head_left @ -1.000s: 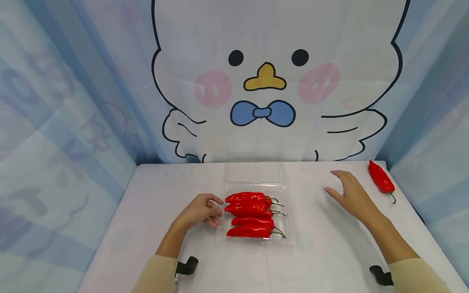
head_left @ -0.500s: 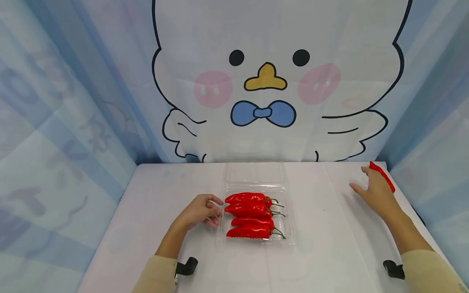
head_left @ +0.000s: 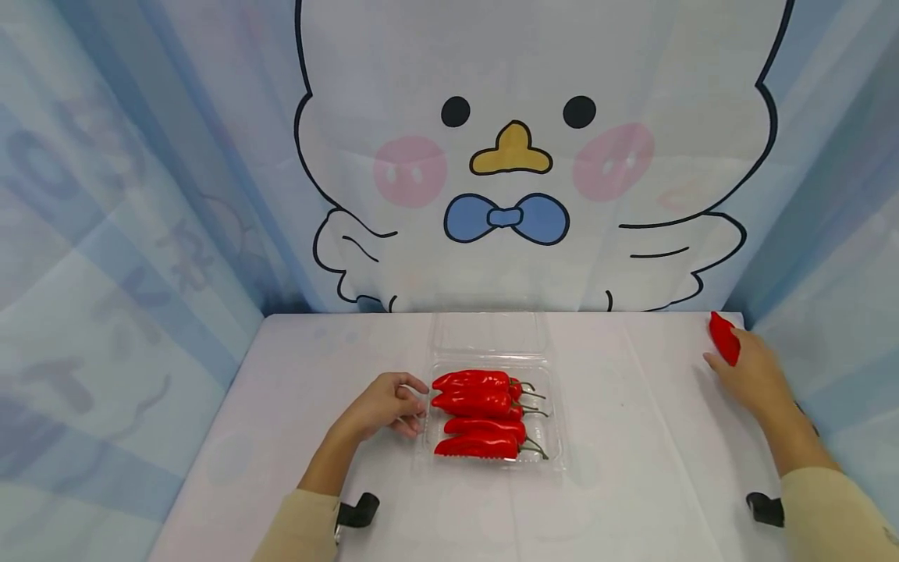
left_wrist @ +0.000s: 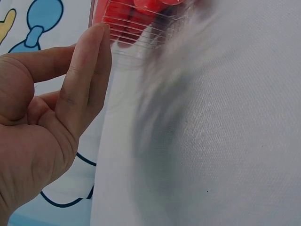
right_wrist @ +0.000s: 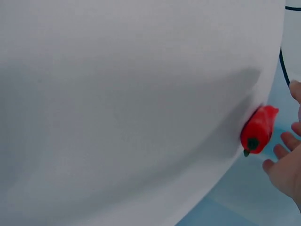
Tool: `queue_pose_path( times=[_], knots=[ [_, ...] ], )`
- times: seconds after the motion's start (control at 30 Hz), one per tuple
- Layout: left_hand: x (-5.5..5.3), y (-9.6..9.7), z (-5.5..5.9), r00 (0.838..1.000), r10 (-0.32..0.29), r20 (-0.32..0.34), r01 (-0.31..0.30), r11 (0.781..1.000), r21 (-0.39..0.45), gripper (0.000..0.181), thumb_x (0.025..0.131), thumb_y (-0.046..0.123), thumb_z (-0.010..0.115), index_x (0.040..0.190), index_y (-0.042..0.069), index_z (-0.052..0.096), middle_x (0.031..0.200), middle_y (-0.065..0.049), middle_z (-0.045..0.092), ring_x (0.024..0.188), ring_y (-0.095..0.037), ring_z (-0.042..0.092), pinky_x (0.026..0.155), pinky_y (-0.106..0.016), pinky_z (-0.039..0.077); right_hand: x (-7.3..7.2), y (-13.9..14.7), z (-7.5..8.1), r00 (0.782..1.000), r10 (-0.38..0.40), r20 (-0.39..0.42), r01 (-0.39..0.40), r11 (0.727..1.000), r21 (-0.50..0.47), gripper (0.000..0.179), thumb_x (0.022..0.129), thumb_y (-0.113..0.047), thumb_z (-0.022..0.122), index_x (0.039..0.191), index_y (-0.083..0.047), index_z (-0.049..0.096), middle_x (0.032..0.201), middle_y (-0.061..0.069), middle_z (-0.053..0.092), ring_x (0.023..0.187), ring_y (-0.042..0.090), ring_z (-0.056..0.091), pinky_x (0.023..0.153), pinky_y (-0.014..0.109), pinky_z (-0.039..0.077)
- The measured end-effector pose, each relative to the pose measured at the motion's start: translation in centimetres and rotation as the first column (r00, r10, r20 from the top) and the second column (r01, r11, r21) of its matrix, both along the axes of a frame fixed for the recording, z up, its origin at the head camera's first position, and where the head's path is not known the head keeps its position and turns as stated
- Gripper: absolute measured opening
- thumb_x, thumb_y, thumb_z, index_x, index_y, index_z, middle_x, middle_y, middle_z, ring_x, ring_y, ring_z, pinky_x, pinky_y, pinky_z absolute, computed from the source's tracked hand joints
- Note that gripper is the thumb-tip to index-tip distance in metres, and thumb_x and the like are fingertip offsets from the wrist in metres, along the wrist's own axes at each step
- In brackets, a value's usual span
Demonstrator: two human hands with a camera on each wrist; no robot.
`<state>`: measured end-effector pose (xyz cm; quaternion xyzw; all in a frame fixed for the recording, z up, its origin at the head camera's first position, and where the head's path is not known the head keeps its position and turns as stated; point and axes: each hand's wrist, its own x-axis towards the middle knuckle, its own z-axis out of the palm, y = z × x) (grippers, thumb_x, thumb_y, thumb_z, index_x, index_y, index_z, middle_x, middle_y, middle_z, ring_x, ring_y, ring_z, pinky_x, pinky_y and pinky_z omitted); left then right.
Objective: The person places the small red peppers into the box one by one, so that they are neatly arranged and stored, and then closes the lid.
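Observation:
A clear plastic clamshell box (head_left: 556,433) lies with its lid folded back, holding several red peppers (head_left: 476,403) side by side, green stems to the right. At its left side rests my left hand (head_left: 385,404); in the left wrist view the fingertips (left_wrist: 99,29) touch the ribbed wall of the box. A single red pepper (head_left: 723,339) lies near the far right corner of the table, its lower part hidden by my right hand (head_left: 758,376). Seen from the right wrist, the fingers are spread beside this pepper (right_wrist: 257,132), with a gap between them.
A white cloth covers the table (head_left: 632,468). Behind it hangs a curtain (head_left: 520,273) with a cartoon bird, and blue curtains (head_left: 829,234) close off both sides. The lone pepper is near the right table edge.
My right hand has moved right, over to the lone pepper, which now shows on the thumb side of the hand. The left hand and the box have stayed in place.

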<state>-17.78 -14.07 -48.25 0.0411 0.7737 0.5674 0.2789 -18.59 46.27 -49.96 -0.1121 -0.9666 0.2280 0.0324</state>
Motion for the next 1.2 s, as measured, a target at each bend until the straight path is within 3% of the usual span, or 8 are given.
queue_pose_path(
  times=[0.3,0.4,0.67,0.8,1.2],
  knots=[
    [-0.1,0.0,0.0,1.000,0.010,0.012,-0.010,1.000,-0.015,0.031,0.097,0.004,0.067,0.126,-0.004,0.060,0.090,-0.013,0.073,0.060,-0.018,0.070,0.063,-0.035,0.065,-0.8,1.8,0.2,0.989,-0.077,0.128,0.082,0.996,-0.037,0.087,0.100,-0.020,0.064,0.155,0.015,0.008,0.146,0.048,0.020,0.128,0.065,0.027,0.095,0.078,0.046],
    [-0.1,0.0,0.0,1.000,0.012,0.014,-0.012,1.000,-0.016,0.031,0.097,0.004,0.067,0.126,-0.004,0.060,0.090,-0.014,0.073,0.060,-0.018,0.070,0.063,-0.035,0.065,-0.9,2.2,-0.1,0.986,-0.070,0.154,0.077,0.996,-0.041,0.090,0.098,-0.020,0.067,0.156,0.014,0.007,0.146,0.048,0.019,0.129,0.066,0.026,0.094,0.078,0.047],
    [-0.1,0.1,-0.1,1.000,0.004,0.006,-0.004,1.000,-0.008,0.031,0.097,0.005,0.067,0.126,-0.004,0.060,0.089,-0.014,0.073,0.060,-0.018,0.070,0.063,-0.035,0.065,-1.0,2.8,-1.0,0.989,-0.036,0.140,0.038,0.999,-0.011,0.081,0.097,-0.012,0.060,0.154,0.016,0.010,0.140,0.049,0.026,0.123,0.066,0.030,0.099,0.081,0.041],
    [0.0,0.1,-0.2,1.000,0.008,0.004,-0.008,1.000,-0.014,0.031,0.097,0.005,0.068,0.126,-0.004,0.060,0.088,-0.013,0.073,0.060,-0.018,0.070,0.063,-0.035,0.065,-1.0,2.8,-1.1,0.984,-0.058,0.166,0.065,0.997,-0.033,0.076,0.102,-0.012,0.055,0.157,0.011,0.009,0.143,0.049,0.024,0.126,0.066,0.028,0.102,0.081,0.039],
    [0.1,0.1,-0.2,1.000,0.010,0.010,-0.009,1.000,-0.006,0.031,0.097,0.005,0.068,0.126,-0.003,0.060,0.089,-0.014,0.073,0.061,-0.018,0.070,0.063,-0.035,0.065,-0.7,2.5,-1.2,0.982,-0.069,0.173,0.072,0.997,-0.008,0.071,0.103,-0.010,0.054,0.159,0.006,0.013,0.144,0.048,0.024,0.127,0.065,0.028,0.098,0.080,0.043]
  ],
)
